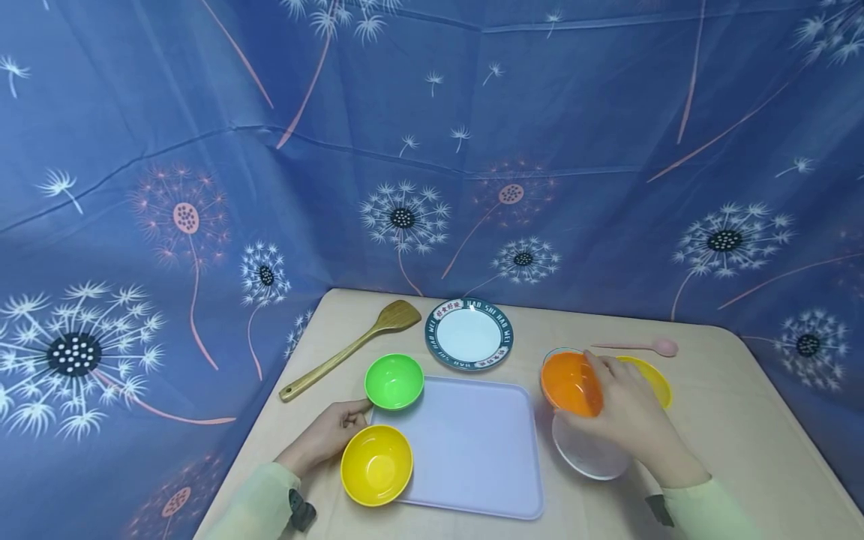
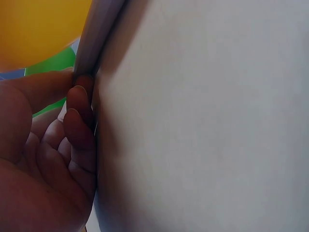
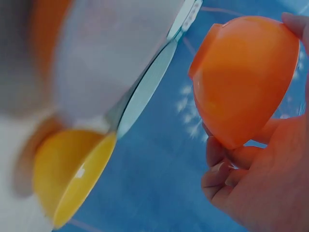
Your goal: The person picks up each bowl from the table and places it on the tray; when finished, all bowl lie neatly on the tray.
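One edge of the pale lavender tray [image 1: 472,450] is being pinched by the left hand [image 1: 327,433], whose fingertips are gathering at the border. The left yellow bowl [image 1: 376,465] and the green bowl [image 1: 394,382] are overlapping that side, one on each side of the grip. The tray is looking like thin, stiff plastic, so it is probably weighing little; its long border is offering a firm hold, though raising one side alone would be risking a slide of those bowls.

Further right, the orange bowl [image 1: 572,382] is hanging tilted above the table [image 1: 736,420], near a clear dish [image 1: 594,454]. The right hand [image 1: 624,412] is pinching it, the digits pressing at opposite parts of the rim. Its glossy wall is suggesting light, rigid plastic, hardly fragile but perhaps slippery; the rim is seeming the surest place to hold, with the small foot at its base serving as a second choice. Beyond, the right yellow bowl [image 1: 651,382] is standing, probably handling much the same way.
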Tool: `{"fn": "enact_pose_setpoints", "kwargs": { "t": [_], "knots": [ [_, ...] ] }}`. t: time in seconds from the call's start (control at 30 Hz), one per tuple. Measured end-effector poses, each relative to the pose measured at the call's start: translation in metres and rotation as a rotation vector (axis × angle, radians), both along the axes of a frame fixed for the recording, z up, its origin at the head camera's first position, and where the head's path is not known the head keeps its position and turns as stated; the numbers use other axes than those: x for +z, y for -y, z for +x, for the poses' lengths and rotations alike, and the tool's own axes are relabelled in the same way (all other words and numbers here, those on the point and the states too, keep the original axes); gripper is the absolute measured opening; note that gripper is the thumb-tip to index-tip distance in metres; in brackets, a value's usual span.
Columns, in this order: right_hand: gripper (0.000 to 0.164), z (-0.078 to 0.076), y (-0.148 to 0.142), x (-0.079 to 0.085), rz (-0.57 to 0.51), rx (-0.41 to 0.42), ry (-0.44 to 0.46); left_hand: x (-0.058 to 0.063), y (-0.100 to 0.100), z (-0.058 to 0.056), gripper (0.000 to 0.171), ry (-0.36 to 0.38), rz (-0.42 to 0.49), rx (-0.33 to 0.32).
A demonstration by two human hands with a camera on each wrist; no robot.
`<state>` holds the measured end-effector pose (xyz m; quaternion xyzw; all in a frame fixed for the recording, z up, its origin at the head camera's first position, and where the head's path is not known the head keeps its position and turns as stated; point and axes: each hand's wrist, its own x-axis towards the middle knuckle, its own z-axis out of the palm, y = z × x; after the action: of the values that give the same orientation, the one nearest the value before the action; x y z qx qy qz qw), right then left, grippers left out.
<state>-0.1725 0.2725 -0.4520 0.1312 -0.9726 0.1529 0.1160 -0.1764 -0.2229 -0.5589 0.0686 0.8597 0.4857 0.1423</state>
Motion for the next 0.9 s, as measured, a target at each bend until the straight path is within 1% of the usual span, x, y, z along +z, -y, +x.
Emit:
{"fn": "enact_pose_setpoints", "kwargs": {
  "t": [0.07,0.1,0.27,0.4,0.5,0.77,0.9],
  "knots": [
    [0.119,-0.006,0.015,-0.001,-0.001,0.001,0.051,0.0,0.0,0.0,0.051,0.0,-0.003,-0.004],
    [0.119,-0.009,0.022,-0.003,0.005,0.004,0.06,0.0,0.0,0.0,0.052,0.001,-0.002,-0.007],
    [0.115,-0.022,0.06,-0.011,0.017,0.043,0.081,0.001,0.0,0.0,0.053,0.006,0.004,-0.009],
    [0.11,-0.029,0.09,-0.02,-0.001,0.09,0.09,0.0,0.0,-0.001,0.054,0.008,0.005,-0.007],
    [0.111,-0.034,0.11,-0.028,-0.006,0.128,0.086,0.0,0.0,-0.001,0.054,0.006,0.007,-0.007],
    [0.111,-0.046,0.143,-0.051,0.007,0.18,0.121,-0.002,0.001,0.0,0.051,0.004,0.002,-0.007],
    [0.112,-0.048,0.153,-0.059,-0.001,0.18,0.163,-0.001,0.001,0.0,0.051,0.004,-0.006,-0.006]
  ]
}}
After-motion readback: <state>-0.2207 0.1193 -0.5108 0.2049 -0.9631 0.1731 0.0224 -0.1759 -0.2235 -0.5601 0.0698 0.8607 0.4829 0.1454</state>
